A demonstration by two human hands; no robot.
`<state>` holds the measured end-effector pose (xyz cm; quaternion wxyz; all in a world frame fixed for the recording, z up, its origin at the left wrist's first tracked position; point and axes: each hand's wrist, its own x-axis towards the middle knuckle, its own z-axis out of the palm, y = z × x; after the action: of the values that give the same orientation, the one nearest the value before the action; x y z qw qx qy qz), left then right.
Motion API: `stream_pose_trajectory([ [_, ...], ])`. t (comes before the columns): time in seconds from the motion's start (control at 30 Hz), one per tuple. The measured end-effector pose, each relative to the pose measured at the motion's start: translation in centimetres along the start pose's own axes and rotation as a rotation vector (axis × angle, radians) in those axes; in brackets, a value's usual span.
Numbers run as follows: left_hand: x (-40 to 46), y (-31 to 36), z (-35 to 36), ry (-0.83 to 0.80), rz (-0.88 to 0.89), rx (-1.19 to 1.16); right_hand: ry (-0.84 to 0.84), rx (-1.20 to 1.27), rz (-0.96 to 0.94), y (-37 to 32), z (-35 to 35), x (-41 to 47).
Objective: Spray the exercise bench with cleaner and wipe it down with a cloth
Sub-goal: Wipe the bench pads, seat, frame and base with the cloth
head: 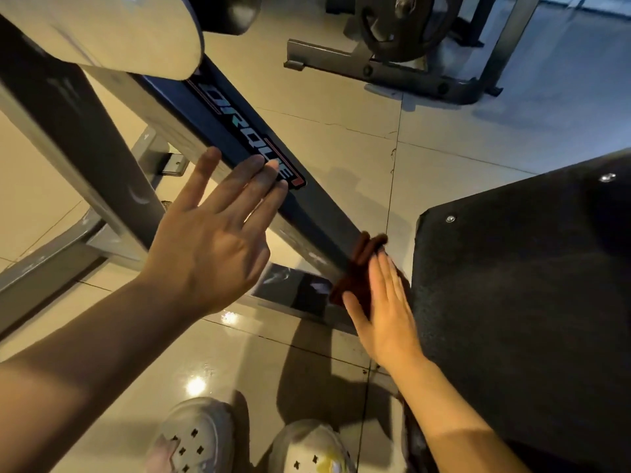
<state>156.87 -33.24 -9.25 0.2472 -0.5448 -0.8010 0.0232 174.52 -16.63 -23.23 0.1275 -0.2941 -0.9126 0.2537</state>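
The exercise bench's dark slanted frame bar [246, 145] runs from upper left down to the lower middle, carrying a printed logo. Its pale padded cushion [112, 32] fills the top left. My left hand [208, 240] is spread flat, fingertips resting on the bar by the logo. A dark brown cloth [358, 268] is bunched around the bar's lower end. My right hand [386, 308] presses the cloth against the bar with straight fingers. No spray bottle is in view.
A black padded panel with screws [519, 285] stands at the right, close to my right hand. A weight plate on a grey rack [403, 25] sits at the top. My two light shoes [252, 442] stand on the glossy tiled floor [341, 124].
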Motion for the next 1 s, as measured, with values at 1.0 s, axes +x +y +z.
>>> stream_pose_trajectory([
  [1.0,-0.1,0.4,0.9,0.094,-0.026,-0.04,-0.083,-0.083,0.256,0.2,-0.6,-1.3],
])
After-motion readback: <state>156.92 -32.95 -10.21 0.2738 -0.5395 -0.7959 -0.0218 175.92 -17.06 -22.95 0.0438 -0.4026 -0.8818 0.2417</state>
